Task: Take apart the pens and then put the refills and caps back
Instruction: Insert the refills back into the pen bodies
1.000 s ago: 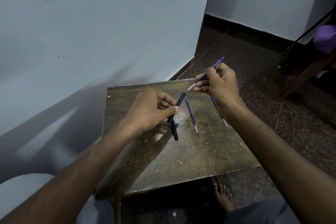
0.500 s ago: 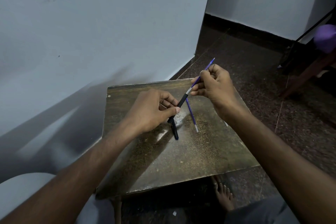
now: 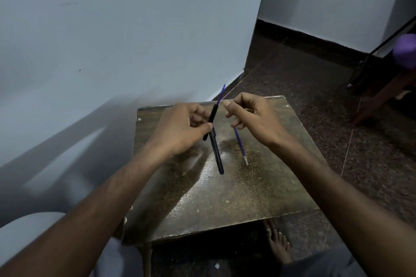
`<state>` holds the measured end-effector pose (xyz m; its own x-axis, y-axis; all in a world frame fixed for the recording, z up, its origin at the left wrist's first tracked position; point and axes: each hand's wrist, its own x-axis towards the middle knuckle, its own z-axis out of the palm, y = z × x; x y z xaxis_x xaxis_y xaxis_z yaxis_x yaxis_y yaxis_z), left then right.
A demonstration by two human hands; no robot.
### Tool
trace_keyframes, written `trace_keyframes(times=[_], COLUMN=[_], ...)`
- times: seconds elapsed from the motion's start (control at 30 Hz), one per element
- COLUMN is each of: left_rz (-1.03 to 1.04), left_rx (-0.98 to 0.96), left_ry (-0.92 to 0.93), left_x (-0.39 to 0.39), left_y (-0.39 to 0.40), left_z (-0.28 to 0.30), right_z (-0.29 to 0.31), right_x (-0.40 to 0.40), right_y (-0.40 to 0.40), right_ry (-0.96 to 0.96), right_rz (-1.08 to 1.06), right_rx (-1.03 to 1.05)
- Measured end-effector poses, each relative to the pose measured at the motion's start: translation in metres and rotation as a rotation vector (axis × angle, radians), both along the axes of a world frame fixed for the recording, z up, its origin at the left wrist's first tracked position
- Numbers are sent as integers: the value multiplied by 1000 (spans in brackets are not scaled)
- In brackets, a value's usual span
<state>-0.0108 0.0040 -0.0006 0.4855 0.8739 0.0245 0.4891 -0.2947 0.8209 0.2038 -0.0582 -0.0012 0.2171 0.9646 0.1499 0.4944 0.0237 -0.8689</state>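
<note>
My left hand (image 3: pixel 182 127) grips a black pen barrel (image 3: pixel 213 114) and holds it tilted above the small table (image 3: pixel 225 204). A purple refill (image 3: pixel 222 92) is pushed into the barrel's top, and its far end sticks out. My right hand (image 3: pixel 254 117) hovers just right of the barrel with its fingers curled and nothing in them. Below my left thumb a second black pen (image 3: pixel 217 155) lies on the table. A loose purple refill (image 3: pixel 241 147) lies to its right, its upper end hidden under my right fingers.
The worn dark table stands against a pale wall (image 3: pixel 112 40) on the left. Dark speckled floor lies to the right, with a wooden stand and a purple object (image 3: pixel 406 48) at the far right. A bare foot (image 3: pixel 278 243) shows under the table's near edge.
My right hand slid the purple refill into the barrel held by my left hand and then let go of it. My left hand turned the barrel more upright.
</note>
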Motion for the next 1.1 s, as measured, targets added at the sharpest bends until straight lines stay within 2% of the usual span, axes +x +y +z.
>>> trace_keyframes(times=[0.2, 0.53, 0.77, 1.1], left_rz=[108, 216, 230, 284], left_rx=[51, 152, 146, 131], left_ry=[-29, -4, 16, 23], left_x=[-18, -30, -34, -43], left_y=[17, 27, 25, 30], left_z=[4, 8, 13, 19], right_z=[-7, -13, -19, -27], right_x=[-14, -55, -68, -77], right_y=[2, 22, 35, 43], right_ry=[-490, -836, -899, -817], right_rz=[60, 145, 187, 223], right_rx=[47, -55, -100, -34])
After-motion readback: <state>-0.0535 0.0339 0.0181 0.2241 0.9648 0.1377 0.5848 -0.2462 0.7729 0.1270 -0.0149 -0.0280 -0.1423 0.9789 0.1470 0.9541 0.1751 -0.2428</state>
